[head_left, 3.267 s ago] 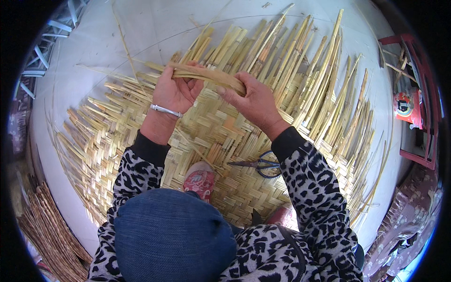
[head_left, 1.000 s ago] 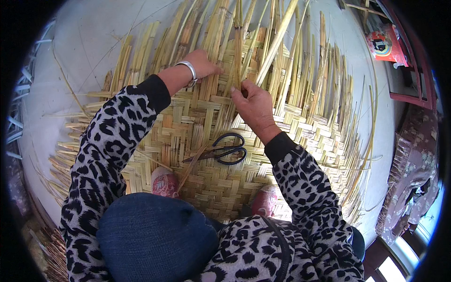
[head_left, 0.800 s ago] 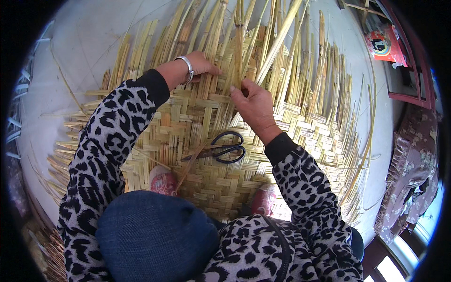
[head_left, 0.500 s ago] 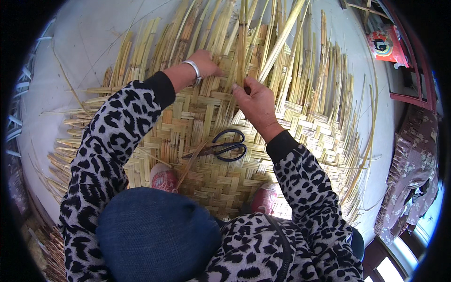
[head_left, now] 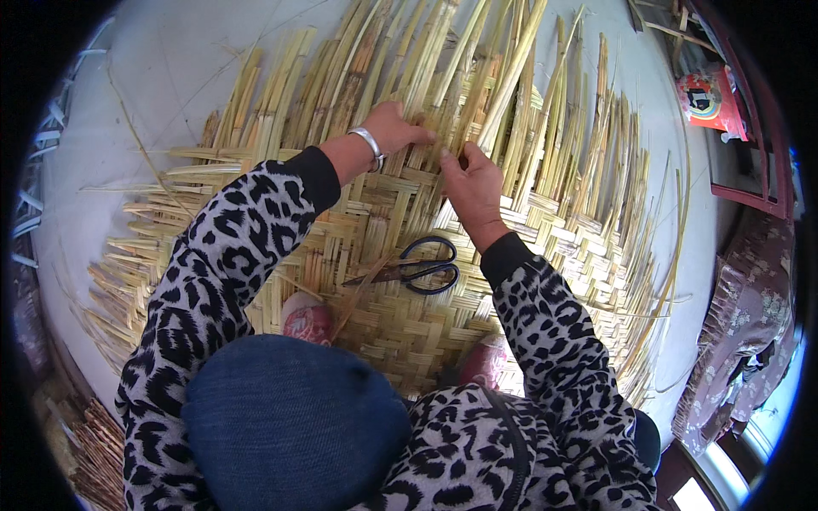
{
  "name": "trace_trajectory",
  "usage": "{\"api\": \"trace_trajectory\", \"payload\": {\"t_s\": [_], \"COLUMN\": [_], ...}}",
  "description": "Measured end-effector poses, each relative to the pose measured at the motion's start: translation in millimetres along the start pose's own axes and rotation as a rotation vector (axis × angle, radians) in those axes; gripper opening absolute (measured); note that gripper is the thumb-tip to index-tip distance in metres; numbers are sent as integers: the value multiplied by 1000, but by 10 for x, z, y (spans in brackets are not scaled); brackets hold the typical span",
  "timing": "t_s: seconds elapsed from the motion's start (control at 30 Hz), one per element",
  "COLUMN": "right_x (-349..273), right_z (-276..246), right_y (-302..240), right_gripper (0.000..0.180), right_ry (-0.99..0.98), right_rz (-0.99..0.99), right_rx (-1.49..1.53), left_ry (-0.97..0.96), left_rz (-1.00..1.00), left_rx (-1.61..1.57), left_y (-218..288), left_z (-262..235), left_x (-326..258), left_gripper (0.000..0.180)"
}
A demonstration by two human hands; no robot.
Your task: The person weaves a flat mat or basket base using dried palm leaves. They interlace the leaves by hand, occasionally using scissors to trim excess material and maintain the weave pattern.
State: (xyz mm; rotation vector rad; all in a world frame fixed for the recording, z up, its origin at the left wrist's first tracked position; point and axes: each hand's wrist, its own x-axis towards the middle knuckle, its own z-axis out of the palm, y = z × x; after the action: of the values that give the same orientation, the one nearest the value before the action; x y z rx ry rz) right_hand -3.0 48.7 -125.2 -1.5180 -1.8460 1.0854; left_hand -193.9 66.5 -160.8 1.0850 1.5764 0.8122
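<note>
A partly woven mat (head_left: 409,315) of flat, pale yellow split reeds lies under my hands, with long loose strip ends fanning out along its far edge. My left hand (head_left: 394,132), with a silver bracelet on its wrist, is closed on reed strips (head_left: 417,81) at the far edge of the weave. Just to its right, my right hand (head_left: 474,186) pinches a strip between thumb and fingers; some fingertips are hidden among the reeds. Nearer to me, dark-handled scissors (head_left: 426,266) rest on the mat, with a loose strip (head_left: 362,289) across their blades.
My pink shoes (head_left: 308,319) stand on the mat, and my knee in blue denim (head_left: 294,417) rises in front. At the right are a red package (head_left: 714,100) and a flowered cloth (head_left: 737,328). A bundle of brown sticks (head_left: 98,451) lies at lower left.
My left hand has moved right, closer to my right hand, with its thumb now stretched toward it. The whole view has shifted slightly. The scissors lie as before on the mat.
</note>
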Motion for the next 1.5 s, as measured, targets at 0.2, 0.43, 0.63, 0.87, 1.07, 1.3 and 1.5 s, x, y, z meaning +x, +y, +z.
{"api": "trace_trajectory", "payload": {"t_s": [0.2,0.43,0.63,0.87,1.07,1.3,1.5], "right_x": [113,75,162,143,115,66,158], "right_z": [99,54,31,112,88,398,762], "right_y": [72,24,74,-9,-303,-608,-737], "right_gripper": [24,23,25,16,15,25,25], "right_ry": [-65,-227,-277,-295,-414,-352,-460], "right_rz": [-8,-302,-239,-292,-250,-555,-376], "right_rx": [-125,-404,-282,-527,-839,-402,-498], "left_ry": [-125,-69,248,508,511,497,192], "left_rz": [-76,-17,30,-169,-164,-99,-63], "left_rx": [-308,-490,-598,-545,-653,-879,-885], "left_y": [158,207,-4,-358,-415,-498,-492], "left_z": [-133,-233,-579,-494,-484,-779,-1078], "left_x": [-139,-284,-433,-966,-1065,-1283,-1327], "left_gripper": [44,49,26,17,16,12,11]}}
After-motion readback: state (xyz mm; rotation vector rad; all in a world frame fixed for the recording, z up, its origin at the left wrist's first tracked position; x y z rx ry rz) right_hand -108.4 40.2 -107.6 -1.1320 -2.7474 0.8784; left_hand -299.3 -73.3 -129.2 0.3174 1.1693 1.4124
